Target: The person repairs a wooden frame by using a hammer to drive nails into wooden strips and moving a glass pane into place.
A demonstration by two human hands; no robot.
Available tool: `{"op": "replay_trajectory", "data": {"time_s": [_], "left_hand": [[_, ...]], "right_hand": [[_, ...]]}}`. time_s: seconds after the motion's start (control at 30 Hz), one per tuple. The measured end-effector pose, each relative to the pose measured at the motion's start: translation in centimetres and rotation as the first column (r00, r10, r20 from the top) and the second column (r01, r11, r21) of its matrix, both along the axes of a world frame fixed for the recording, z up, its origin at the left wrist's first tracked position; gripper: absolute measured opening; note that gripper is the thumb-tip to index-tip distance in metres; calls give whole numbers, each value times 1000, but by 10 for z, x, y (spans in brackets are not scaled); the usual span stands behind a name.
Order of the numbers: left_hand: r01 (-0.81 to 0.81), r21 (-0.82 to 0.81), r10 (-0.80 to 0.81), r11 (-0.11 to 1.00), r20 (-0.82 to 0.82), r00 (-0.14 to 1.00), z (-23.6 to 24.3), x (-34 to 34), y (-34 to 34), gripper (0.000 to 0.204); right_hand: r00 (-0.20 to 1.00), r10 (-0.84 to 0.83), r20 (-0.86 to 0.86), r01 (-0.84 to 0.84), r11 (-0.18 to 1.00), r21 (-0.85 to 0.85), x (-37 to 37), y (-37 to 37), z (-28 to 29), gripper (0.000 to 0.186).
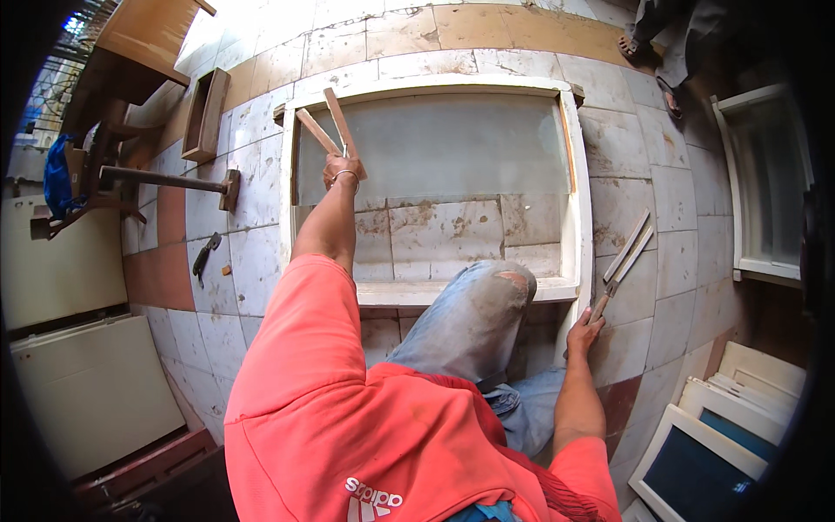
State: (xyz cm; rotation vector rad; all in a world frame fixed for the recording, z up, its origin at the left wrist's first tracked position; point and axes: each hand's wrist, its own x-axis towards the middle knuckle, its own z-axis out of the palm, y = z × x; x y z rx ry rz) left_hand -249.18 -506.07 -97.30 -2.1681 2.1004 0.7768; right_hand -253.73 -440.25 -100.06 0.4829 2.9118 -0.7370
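On the tiled floor before me lies a white-painted window frame [435, 85]. A frosted glass pane [452, 143] fills its far part; floor tiles show through the near part. My left hand [341, 170], over the frame's left side, is closed round two thin brown wooden strips [339, 122] that spread apart in a V. Right of the frame, my right hand [584, 333] grips the wooden handle of a chisel-like tool [600, 306]. Two pale narrow strips [628, 254] extend beyond its tip; whether they are joined to it or lie on the floor, I cannot tell.
A hammer [230, 190] with a long handle, dark pliers [205, 255] and an open wooden box [205, 115] are at the left. Another framed pane [770, 178] and stacked panels [696, 461] stand at the right. A person's sandalled foot [668, 97] is at the far right.
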Motion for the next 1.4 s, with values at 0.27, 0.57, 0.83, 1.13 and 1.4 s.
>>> {"op": "replay_trajectory", "data": {"time_s": [0.27,0.57,0.83,1.13,1.4], "left_hand": [[-352,240,378,905,-75,923,-25,-35,1,30],[283,295,12,913,-711,703,5,-33,104,34],[923,-263,-851,279,-514,111,83,-142,265,36],[708,-545,-704,449,-703,-95,111,-180,269,28],[678,-346,-730,648,-538,423,78,-195,86,36]], "right_hand": [[998,-67,-21,67,997,23,3,4,6,59],[998,-24,-53,22,999,-36,-3,1,-4,53],[1000,-20,2,20,1000,23,-4,-11,10,49],[1000,-11,-14,11,1000,22,-6,-13,17,50],[989,7,-145,6,996,90,-1,-4,-4,51]]}}
